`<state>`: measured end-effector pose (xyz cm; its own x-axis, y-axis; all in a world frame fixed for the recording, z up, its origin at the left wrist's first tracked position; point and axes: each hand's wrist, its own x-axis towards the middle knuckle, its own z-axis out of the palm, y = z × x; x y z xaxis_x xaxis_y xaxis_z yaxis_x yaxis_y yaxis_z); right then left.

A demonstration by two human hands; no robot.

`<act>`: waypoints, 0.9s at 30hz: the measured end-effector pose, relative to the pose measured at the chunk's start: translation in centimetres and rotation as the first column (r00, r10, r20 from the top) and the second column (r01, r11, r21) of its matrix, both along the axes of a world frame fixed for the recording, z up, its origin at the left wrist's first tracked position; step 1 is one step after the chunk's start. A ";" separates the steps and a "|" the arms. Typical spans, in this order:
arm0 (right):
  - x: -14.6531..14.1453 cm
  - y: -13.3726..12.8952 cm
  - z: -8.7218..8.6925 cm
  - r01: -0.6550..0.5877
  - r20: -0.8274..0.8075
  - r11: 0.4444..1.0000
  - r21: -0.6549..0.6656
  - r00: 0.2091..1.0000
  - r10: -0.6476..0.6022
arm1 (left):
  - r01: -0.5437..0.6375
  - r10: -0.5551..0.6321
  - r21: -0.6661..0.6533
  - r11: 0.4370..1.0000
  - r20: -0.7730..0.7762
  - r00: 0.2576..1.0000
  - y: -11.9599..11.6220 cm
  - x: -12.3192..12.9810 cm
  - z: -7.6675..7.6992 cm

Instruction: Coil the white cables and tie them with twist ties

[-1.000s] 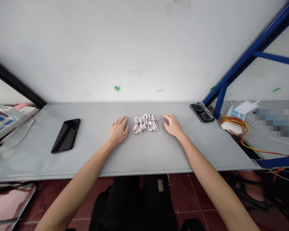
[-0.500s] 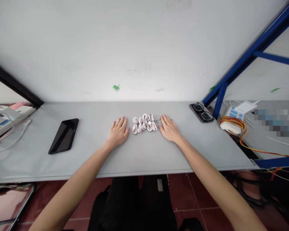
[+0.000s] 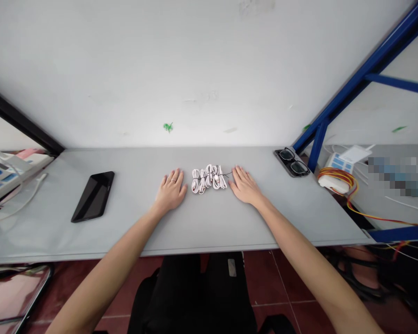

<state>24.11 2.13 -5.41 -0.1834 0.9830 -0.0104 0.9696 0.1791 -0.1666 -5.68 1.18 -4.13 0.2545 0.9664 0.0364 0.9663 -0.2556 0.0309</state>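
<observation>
**My left grip (image 3: 170, 190) and right grip (image 3: 244, 186) lie spread, empty on the desk (image 3: 135, 162), flanking coiled white cables (image 3: 209, 179).**
Their row runs crosswise; my right grip sits nearer.

The picture I got was bright and evenly lit, and the strongest glow sat on the white wall (image 3: 209, 125) just above the grey desktop (image 3: 132, 222). I could not make out a clear light source. Shadows stayed faint, with only a soft dark edge beside the left hand (image 3: 170, 190) and the right hand (image 3: 244, 185). A pale sheen lay across the black phone (image 3: 94, 197). The wide lens bowed the blue steel frame (image 3: 369, 79) and stretched everything towards the corners. The red floor tiles (image 3: 282, 287) fell dimmer under the desk. Focus held well, but a pixelated block (image 3: 400, 176) hid part of the right side
</observation>
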 end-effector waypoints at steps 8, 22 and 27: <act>0.2 0.3 -0.3 0.003 -0.057 1.000 0.003 0.998 -0.002 | -0.014 0.014 -0.026 1.000 0.023 1.000 0.0 0.0 0.3; 0.4 0.6 -0.1 0.027 -0.261 0.999 0.027 0.965 -0.019 | -0.030 0.030 -0.002 1.000 0.225 0.974 0.5 -0.2 0.3; 0.6 0.7 0.1 0.098 -0.435 0.992 0.074 0.899 -0.056 | -0.050 0.013 0.064 0.997 0.477 0.879 -0.3 -1.5 1.2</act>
